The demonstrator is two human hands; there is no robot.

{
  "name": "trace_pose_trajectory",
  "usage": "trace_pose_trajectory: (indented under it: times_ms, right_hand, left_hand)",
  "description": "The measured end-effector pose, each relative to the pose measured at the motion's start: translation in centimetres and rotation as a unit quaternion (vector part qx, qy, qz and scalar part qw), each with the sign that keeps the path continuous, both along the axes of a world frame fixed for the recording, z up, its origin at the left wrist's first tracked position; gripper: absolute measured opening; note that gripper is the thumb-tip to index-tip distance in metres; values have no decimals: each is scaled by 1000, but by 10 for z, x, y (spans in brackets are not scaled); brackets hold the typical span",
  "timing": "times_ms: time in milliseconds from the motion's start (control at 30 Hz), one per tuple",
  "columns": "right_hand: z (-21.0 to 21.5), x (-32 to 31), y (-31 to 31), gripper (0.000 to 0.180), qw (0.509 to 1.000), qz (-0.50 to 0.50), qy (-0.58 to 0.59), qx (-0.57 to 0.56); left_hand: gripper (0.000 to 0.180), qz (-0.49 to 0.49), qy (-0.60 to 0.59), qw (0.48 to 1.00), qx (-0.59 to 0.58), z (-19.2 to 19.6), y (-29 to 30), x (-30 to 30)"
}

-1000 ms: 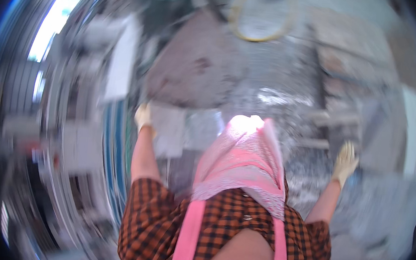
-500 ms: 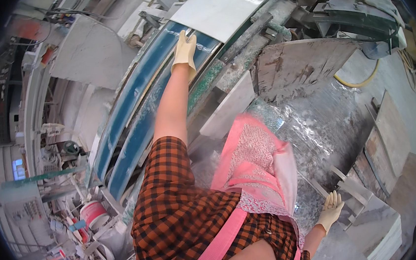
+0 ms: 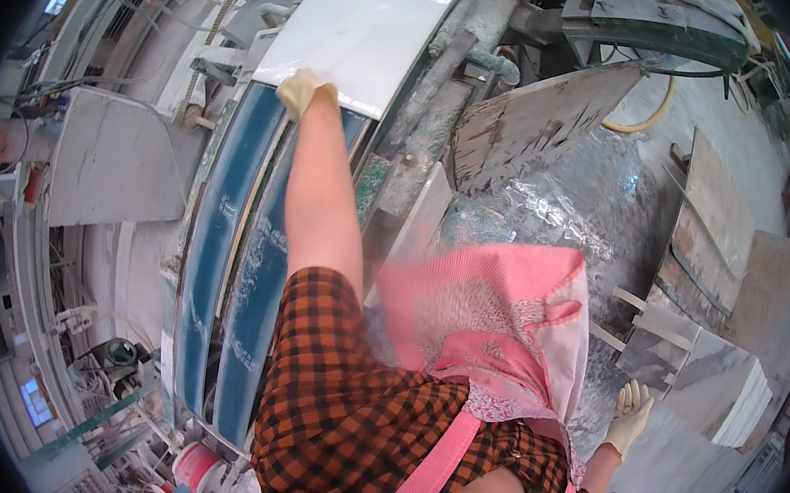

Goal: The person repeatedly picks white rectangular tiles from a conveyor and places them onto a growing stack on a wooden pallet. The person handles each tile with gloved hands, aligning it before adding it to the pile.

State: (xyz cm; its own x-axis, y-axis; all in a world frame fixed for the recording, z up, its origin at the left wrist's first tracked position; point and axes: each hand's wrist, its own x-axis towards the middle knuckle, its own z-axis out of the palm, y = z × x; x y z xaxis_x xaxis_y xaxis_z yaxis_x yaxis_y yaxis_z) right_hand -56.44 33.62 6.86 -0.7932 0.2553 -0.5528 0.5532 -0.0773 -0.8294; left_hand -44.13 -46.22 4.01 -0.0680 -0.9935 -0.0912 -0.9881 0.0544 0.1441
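Wet grey stone-workshop floor [image 3: 596, 208] is seen below. A white rectangular stone slab [image 3: 367, 28] on the blue conveyor belt [image 3: 225, 260] is touched at its near edge by the gloved left hand [image 3: 307, 93], fingers curled; its long axis runs away along the belt. The gloved right hand [image 3: 629, 419] hangs open, holding nothing.

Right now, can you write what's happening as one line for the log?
left hand: gloved, on white slab edge | slab: on blue belt | right hand: gloved, empty, hanging by pink apron

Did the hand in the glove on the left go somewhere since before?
Yes. The left hand reached farther out along the blue belt and now rests on the edge of the white slab.
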Motion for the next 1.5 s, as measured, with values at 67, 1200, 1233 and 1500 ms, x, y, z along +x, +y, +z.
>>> trace_pose_trajectory:
  times_ms: [67, 1200, 1233, 1500]
  right_hand:
    - [-6, 0, 3, 60, 1000, 9, -2, 4]
    - [-73, -53, -47, 44, 979, 123, 37, -159]
    - [-69, -56, -45, 45, 977, 115, 44, -174]
    - [-26, -123, -38, 49, 931, 156, 35, -327]
  left_hand:
    - [32, 381, 609, 695, 23, 0, 0, 2]
    - [37, -93, 427, 897, -70, 268, 139, 86]
    - [36, -134, 401, 902, -87, 282, 161, 80]
    - [28, -434, 217, 874, -34, 311, 311, -56]
